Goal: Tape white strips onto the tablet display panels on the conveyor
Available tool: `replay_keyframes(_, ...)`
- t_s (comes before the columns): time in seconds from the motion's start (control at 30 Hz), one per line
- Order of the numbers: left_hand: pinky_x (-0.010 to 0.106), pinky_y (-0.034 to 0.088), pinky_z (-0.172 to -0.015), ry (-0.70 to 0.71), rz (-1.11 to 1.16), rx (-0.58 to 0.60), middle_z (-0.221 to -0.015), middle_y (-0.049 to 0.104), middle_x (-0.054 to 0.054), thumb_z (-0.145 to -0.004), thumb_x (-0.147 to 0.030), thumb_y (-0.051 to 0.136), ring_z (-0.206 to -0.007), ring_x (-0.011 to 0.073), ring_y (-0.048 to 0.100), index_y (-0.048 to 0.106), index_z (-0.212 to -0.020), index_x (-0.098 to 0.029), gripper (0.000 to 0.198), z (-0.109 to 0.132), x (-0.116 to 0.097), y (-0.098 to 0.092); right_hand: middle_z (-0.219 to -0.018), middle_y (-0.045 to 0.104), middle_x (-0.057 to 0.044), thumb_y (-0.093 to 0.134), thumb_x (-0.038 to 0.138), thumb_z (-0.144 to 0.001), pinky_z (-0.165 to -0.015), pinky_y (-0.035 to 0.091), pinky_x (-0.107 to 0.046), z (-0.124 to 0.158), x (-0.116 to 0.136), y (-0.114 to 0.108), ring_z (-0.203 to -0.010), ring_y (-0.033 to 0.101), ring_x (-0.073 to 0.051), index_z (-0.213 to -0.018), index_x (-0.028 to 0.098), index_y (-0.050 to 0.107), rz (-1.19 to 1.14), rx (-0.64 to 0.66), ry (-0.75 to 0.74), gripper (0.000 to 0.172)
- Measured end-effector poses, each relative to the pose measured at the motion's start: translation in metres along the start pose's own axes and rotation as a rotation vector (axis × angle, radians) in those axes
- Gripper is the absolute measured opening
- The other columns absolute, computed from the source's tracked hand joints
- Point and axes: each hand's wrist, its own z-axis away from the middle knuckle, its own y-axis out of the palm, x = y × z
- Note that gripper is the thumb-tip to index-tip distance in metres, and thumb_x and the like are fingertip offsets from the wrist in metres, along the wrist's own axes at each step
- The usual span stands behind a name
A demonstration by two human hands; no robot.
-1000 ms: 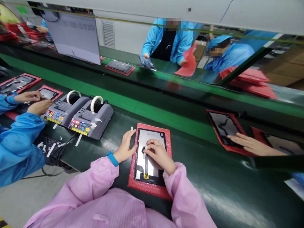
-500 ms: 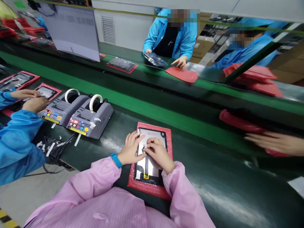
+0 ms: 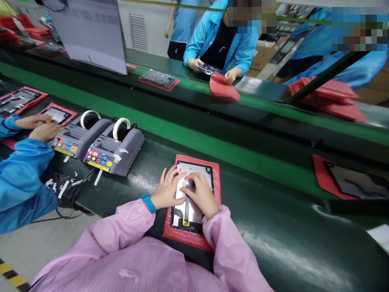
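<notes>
A flat display panel point(image 3: 199, 219) with a silvery back and black edges lies before me on a red bubble-wrap sheet point(image 3: 216, 190). A dark ribbon strip with a yellow end point(image 3: 186, 222) runs along the panel's lower middle. My left hand point(image 3: 167, 191), in a blue wristband, rests at the panel's left edge with its fingers spread. Over the panel's middle is my right hand point(image 3: 203, 195), its thumb and curved fingers apart near the top of the ribbon strip. I see nothing held in either hand.
Two grey tape dispensers point(image 3: 114, 151) stand to the left, beside a co-worker's hands point(image 3: 45, 129). Another panel point(image 3: 358, 178) on a red sheet lies at right. Across the line, a person in blue point(image 3: 220, 44) handles a red bag point(image 3: 223, 86). A white paper point(image 3: 379, 237) lies far right.
My right thumb and fingers have parted; my left hand stays nearly still. At right, another person's hand has left view and a panel on red now shows. The person opposite has raised the red bag.
</notes>
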Motion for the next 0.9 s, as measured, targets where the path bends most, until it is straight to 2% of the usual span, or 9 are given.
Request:
replay_keyframes(0.1, 0.062, 0.005, -0.120, 0.012, 0.041, 0.003, -0.147, 0.036, 0.018, -0.069, -0.038, 0.075, -0.148, 0.0357, 0.018, 0.026, -0.148, -0.019, 0.095, 0.000, 0.002, -0.002, -0.115, 0.053, -0.009, 0.067, 0.041, -0.083, -0.095, 0.045, -0.042, -0.008, -0.004, 0.003, -0.108, 0.055, -0.026, -0.118, 0.023, 0.057, -0.013, -0.141, 0.072, 0.040)
replay_keyframes(0.23, 0.063, 0.007, -0.120, 0.056, 0.229, -0.068, -0.144, 0.041, 0.016, -0.075, -0.031, 0.069, -0.147, 0.0333, 0.023, 0.030, -0.143, -0.021, 0.079, 0.001, 0.005, -0.004, -0.110, 0.053, -0.011, 0.054, 0.044, -0.091, -0.087, 0.047, -0.042, -0.013, -0.013, 0.002, -0.092, 0.057, -0.023, -0.115, 0.019, 0.058, -0.094, -0.269, 0.123, 0.034)
replay_keyframes(0.33, 0.056, 0.016, -0.121, 0.104, 0.452, -0.152, -0.132, 0.052, 0.012, -0.082, -0.019, 0.057, -0.140, 0.0261, 0.038, 0.033, -0.138, -0.023, 0.060, 0.002, 0.007, -0.006, -0.106, 0.054, -0.009, 0.049, 0.045, -0.094, -0.080, 0.049, -0.038, -0.010, -0.013, -0.003, -0.089, 0.056, -0.021, -0.106, 0.021, 0.063, -0.237, -0.289, 0.076, 0.030)
replay_keyframes(0.47, 0.054, 0.017, -0.121, 0.147, 0.540, -0.162, -0.129, 0.056, 0.010, -0.082, -0.015, 0.053, -0.130, 0.0239, 0.050, 0.038, -0.133, -0.024, 0.054, 0.003, 0.005, -0.007, -0.105, 0.055, -0.008, 0.055, 0.045, -0.092, -0.082, 0.048, -0.038, -0.002, -0.002, -0.006, -0.099, 0.056, -0.023, -0.092, 0.023, 0.068, -0.365, -0.203, -0.007, 0.025)
replay_keyframes(0.53, 0.055, 0.019, -0.121, 0.151, 0.517, -0.121, -0.129, 0.057, 0.010, -0.080, -0.014, 0.054, -0.128, 0.0243, 0.051, 0.042, -0.130, -0.024, 0.052, 0.003, 0.002, -0.007, -0.104, 0.055, -0.008, 0.059, 0.045, -0.089, -0.084, 0.047, -0.038, -0.001, 0.002, -0.007, -0.100, 0.057, -0.023, -0.083, 0.023, 0.068, -0.391, -0.156, -0.031, 0.025)
replay_keyframes(0.6, 0.056, 0.021, -0.120, 0.134, 0.449, -0.092, -0.127, 0.059, 0.009, -0.081, -0.014, 0.053, -0.128, 0.0247, 0.050, 0.046, -0.128, -0.024, 0.048, 0.002, -0.002, -0.005, -0.104, 0.055, -0.008, 0.061, 0.046, -0.087, -0.088, 0.046, -0.039, 0.000, 0.001, -0.009, -0.102, 0.056, -0.023, -0.076, 0.023, 0.068, -0.374, -0.166, -0.035, 0.026)
replay_keyframes(0.7, 0.057, 0.020, -0.120, 0.088, 0.297, -0.104, -0.127, 0.059, 0.008, -0.084, -0.013, 0.049, -0.133, 0.0251, 0.044, 0.048, -0.130, -0.023, 0.046, 0.001, -0.008, -0.001, -0.101, 0.056, -0.008, 0.059, 0.049, -0.087, -0.095, 0.042, -0.042, 0.002, -0.014, -0.017, -0.102, 0.056, -0.024, -0.075, 0.023, 0.067, -0.329, -0.304, 0.039, 0.030)
replay_keyframes(0.8, 0.056, 0.017, -0.121, 0.113, 0.156, -0.105, -0.131, 0.058, 0.008, -0.087, -0.015, 0.050, -0.140, 0.0266, 0.033, 0.049, -0.133, -0.022, 0.047, -0.001, -0.015, 0.003, -0.095, 0.058, -0.008, 0.054, 0.054, -0.088, -0.095, 0.040, -0.043, 0.009, -0.034, -0.028, -0.098, 0.055, -0.024, -0.074, 0.022, 0.063, -0.278, -0.479, 0.181, 0.036)
replay_keyframes(0.9, 0.063, 0.013, -0.119, 0.112, 0.028, -0.044, -0.143, 0.048, 0.006, -0.089, -0.024, 0.053, -0.144, 0.0328, 0.023, 0.057, -0.129, -0.027, 0.040, -0.003, -0.022, 0.003, -0.092, 0.060, -0.008, 0.054, 0.059, -0.086, -0.096, 0.036, -0.044, 0.017, -0.045, -0.032, -0.098, 0.053, -0.025, -0.068, 0.022, 0.060, -0.182, -0.540, 0.264, 0.041)
